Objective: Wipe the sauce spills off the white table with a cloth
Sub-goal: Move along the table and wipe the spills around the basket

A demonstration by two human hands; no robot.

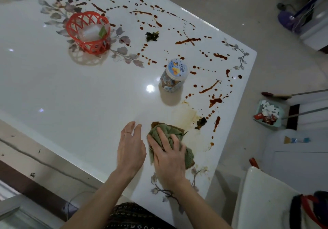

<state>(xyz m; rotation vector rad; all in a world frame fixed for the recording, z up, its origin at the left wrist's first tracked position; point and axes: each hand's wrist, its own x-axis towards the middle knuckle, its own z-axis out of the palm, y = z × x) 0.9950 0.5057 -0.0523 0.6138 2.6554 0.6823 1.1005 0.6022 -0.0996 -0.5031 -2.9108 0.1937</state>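
Right hand: fingers spread straight, pressing the cloth flat.
Left hand: fingers relaxed, open, at cloth's 9 o'clock.
Cloth: on table, near edge.
Sauce spills: cloth's 12 to 3 o'clock.

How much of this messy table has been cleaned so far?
Early. Done: one smeared patch beside the green cloth looks wiped, with a brownish film remaining. In hand: the right hand presses the cloth on the table; the left hand is open beside it. Left: sauce streaks and drops around the jar and past the red basket, plus dark clumps.
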